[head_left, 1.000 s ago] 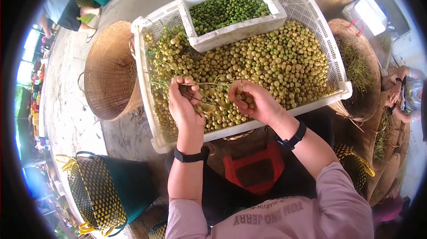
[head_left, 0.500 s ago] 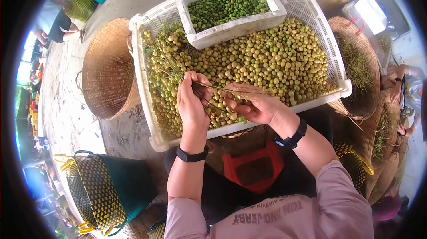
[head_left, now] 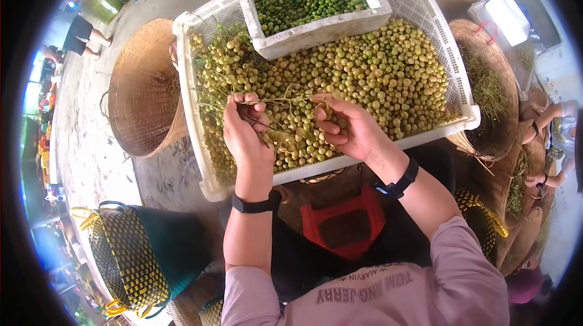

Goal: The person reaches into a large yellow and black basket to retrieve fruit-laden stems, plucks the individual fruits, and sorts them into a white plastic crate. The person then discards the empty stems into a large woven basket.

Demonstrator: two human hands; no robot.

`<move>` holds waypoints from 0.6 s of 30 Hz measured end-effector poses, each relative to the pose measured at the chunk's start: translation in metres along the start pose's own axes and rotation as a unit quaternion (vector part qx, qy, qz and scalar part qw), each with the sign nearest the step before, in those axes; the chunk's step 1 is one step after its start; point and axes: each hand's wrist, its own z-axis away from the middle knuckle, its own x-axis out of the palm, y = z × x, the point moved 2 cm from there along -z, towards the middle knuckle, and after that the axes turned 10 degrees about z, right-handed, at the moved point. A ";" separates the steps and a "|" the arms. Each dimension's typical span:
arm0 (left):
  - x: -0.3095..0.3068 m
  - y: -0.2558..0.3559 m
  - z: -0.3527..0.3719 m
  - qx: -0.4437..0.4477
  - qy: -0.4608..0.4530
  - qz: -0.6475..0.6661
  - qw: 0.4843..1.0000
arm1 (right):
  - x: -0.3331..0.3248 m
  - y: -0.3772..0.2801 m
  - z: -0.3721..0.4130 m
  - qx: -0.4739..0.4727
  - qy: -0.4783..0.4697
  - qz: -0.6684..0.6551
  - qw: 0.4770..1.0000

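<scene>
A thin fruit stem (head_left: 285,99) is stretched between my two hands above a white plastic crate (head_left: 331,166). My left hand (head_left: 249,135) is closed around its left end, along with some darker twigs that hang below the fingers. At the other end, my right hand (head_left: 355,129) pinches the stem between thumb and fingers, the other fingers curled in. Beneath both hands lies a wide heap of round yellowish-brown fruit (head_left: 376,77). Several fruits still on branching stems (head_left: 228,62) are piled at the crate's left side.
A white foam box (head_left: 322,31) of small green fruit sits at the crate's far side. Woven baskets flank it: a brown one (head_left: 143,89) left, another (head_left: 504,83) with bare stems right. A red stool (head_left: 346,220) is below. Another person's arm (head_left: 540,122) shows at far right.
My hands have moved slightly apart and the left has shifted left. The stem between them now lies more level and stretched. A person at the upper left has changed position.
</scene>
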 end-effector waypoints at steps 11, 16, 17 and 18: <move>-0.005 0.008 -0.008 -0.013 0.024 0.029 0.999 | 0.006 -0.023 0.005 -0.064 0.010 0.085 0.994; -0.007 0.008 -0.011 -0.016 0.002 0.037 0.999 | 0.005 -0.026 0.007 -0.064 0.008 0.107 0.992; -0.006 0.010 -0.011 -0.005 0.017 0.028 0.999 | 0.002 -0.026 0.006 -0.073 -0.021 0.098 0.992; -0.006 0.011 -0.011 0.007 0.032 0.018 0.999 | -0.002 -0.027 0.005 -0.073 -0.021 0.098 0.992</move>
